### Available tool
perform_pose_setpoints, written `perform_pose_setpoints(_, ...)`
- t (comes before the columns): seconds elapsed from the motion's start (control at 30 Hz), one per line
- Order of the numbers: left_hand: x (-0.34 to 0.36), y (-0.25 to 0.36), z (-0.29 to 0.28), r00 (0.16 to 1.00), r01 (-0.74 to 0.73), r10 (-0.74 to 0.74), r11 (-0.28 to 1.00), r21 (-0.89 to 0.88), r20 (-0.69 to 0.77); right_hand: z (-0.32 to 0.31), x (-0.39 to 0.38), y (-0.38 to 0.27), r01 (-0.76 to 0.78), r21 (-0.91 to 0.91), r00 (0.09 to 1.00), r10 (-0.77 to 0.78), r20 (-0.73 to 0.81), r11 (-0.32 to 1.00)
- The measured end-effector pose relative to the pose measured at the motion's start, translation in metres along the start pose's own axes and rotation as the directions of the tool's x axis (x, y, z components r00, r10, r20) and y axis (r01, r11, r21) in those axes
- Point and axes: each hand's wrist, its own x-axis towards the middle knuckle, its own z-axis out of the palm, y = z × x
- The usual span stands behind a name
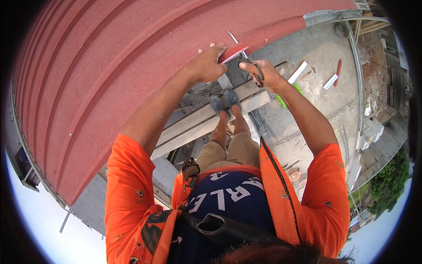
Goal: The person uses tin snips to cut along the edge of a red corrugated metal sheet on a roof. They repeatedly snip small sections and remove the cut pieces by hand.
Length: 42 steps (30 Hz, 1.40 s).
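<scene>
My left hand (pixel 209 64) grips a small red sheet piece (pixel 233 52) with a pale pink edge, at the border of the large red ribbed roof sheet (pixel 145 48). Whether this piece is joined to the roof sheet I cannot tell. My right hand (pixel 266 75) is closed around the dark handles of a pair of scissors (pixel 259 79). One silvery blade shows beyond the red piece and part of the metal shows on its near side, so the scissors straddle it. Some left fingertips are hidden behind the sheet.
My feet (pixel 225 102) stand on wooden planks (pixel 198 125) beside the roof edge. On the concrete floor (pixel 321 48) to the right lie a hammer (pixel 308 73), white strips (pixel 297 72), a red strip (pixel 338 72) and a bright green item (pixel 281 100). Rubble and metal rods lie below the planks.
</scene>
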Motion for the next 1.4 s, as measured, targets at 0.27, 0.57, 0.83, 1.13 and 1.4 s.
perform_pose_setpoints(0.27,0.000,-0.006,0.007,1.000,-0.008,0.008,1.000,0.028,-0.027,-0.004,0.000,-0.004,-0.086,0.003,0.995,0.086,0.045,0.996)
perform_pose_setpoints(0.57,-0.001,-0.004,0.006,0.998,-0.007,0.009,0.999,0.036,-0.059,0.004,0.006,0.013,0.019,0.066,1.000,-0.019,-0.004,0.998)
perform_pose_setpoints(0.83,0.000,-0.001,0.003,1.000,0.018,-0.018,1.000,0.013,-0.022,0.009,0.010,0.024,0.055,0.071,0.998,-0.054,-0.020,0.996)
perform_pose_setpoints(1.13,0.001,-0.006,0.009,0.998,-0.009,0.013,0.997,0.073,-0.056,0.009,0.025,0.053,0.140,0.092,0.990,-0.140,-0.004,0.986)
perform_pose_setpoints(1.4,0.003,-0.018,0.018,0.998,-0.012,0.020,0.992,0.125,-0.061,-0.003,0.016,0.053,-0.041,0.284,0.983,-0.013,0.184,0.958)
